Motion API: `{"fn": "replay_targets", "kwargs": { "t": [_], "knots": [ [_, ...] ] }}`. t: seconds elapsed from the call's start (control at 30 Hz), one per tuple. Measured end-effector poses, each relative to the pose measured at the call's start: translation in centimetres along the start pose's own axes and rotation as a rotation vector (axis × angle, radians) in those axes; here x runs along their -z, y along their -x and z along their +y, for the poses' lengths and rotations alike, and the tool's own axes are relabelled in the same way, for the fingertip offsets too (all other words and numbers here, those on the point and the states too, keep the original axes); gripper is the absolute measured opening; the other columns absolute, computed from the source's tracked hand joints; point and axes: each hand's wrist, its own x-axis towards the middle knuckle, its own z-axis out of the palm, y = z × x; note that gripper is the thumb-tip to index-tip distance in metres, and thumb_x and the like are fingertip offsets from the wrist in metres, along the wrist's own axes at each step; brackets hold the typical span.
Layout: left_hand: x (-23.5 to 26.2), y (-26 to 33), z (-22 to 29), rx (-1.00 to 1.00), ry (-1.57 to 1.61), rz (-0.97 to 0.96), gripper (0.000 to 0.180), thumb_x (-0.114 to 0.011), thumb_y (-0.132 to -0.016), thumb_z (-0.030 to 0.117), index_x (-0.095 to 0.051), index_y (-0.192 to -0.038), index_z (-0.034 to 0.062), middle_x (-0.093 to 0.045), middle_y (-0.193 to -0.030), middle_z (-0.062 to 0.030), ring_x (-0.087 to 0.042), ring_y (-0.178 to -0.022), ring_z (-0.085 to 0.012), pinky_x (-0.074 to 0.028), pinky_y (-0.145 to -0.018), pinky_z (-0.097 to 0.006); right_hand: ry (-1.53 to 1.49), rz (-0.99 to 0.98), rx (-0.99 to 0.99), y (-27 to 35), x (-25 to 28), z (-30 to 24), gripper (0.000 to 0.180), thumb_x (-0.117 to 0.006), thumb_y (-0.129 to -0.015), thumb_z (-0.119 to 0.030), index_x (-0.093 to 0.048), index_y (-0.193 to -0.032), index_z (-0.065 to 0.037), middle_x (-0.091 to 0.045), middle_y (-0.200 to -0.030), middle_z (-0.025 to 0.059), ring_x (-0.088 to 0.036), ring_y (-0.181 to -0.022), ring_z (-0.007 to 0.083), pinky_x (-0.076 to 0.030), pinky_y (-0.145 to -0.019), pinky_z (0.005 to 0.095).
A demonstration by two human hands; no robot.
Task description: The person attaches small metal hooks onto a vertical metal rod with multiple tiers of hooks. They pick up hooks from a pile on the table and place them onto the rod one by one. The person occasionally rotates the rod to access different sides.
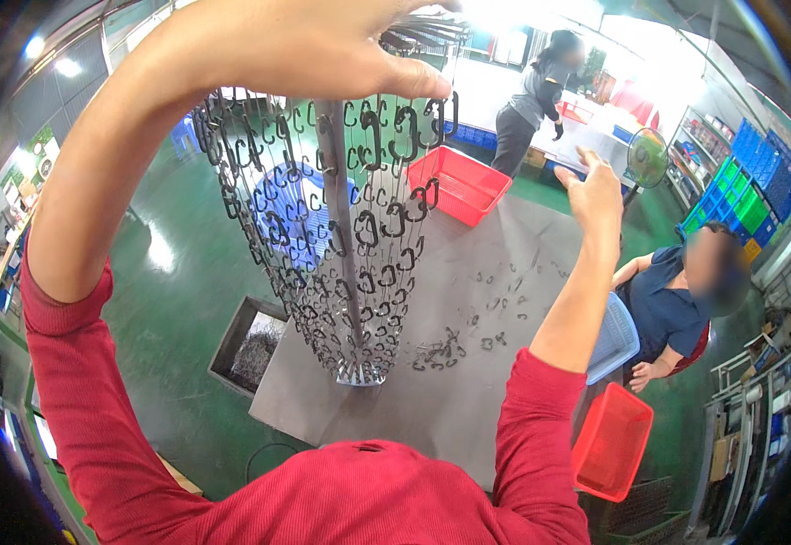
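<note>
Left hand [313, 41] is closing its fingers on the top of a tall hanging rack [341, 236] loaded with small black C-shaped hooks [404, 123]; the rack is standing on the grey bench [468, 400]. Right hand [595, 186] is hovering open, empty, to the right. Judged: loading or unloading hooks; next needs a steadied rack. Loose hooks [450, 350] are lying nearby.

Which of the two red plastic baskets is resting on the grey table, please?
The red plastic basket at the table's far edge, behind the hook-laden rack; the other red basket sits lower, off the table's right side.

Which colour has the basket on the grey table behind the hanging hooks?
Red basket, seen best in the head view.
</note>
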Motion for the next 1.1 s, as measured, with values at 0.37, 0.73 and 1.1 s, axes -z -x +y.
{"fn": "replay_targets", "kwargs": {
  "t": [0.37,0.73,1.1],
  "knots": [
    [1.9,0.8,-2.4,-0.316,0.214,-0.128,0.053,-0.059,-0.083,0.029,-0.045,-0.121,-0.0056,-0.051,-0.115,-0.0205,-0.055,-0.102,-0.0297,-0.045,-0.085,-0.035,-1.353,-0.267,0.128,3.2,1.0,-15.2,0.023,-0.056,-0.088,-0.016,-0.062,-0.099,0.003,-0.066,-0.083,0.0110,-0.062,-0.073,0.0130,-0.050,-0.067,0.0242],
    [0.6,0.5,-3.2,-0.197,0.151,-0.179,0.052,-0.051,-0.088,0.029,-0.043,-0.124,-0.0072,-0.049,-0.118,-0.0204,-0.053,-0.105,-0.0313,-0.045,-0.088,-0.036,-1.401,-0.023,0.079,3.7,1.1,-14.4,0.017,-0.057,-0.085,-0.010,-0.063,-0.092,0.005,-0.062,-0.071,0.0095,-0.061,-0.059,0.0145,-0.050,-0.056,0.0229],
    [0.8,0.7,-2.4,-0.092,0.121,-0.118,0.056,-0.053,-0.085,0.033,-0.042,-0.122,-0.0074,-0.050,-0.114,-0.0223,-0.054,-0.098,-0.0302,-0.043,-0.085,-0.036,0.003,0.005,-0.010,1.2,0.7,-0.6,0.025,-0.061,-0.080,-0.011,-0.063,-0.103,-0.003,-0.067,-0.088,0.0112,-0.064,-0.080,0.0165,-0.049,-0.070,0.0285]
  ]
}}
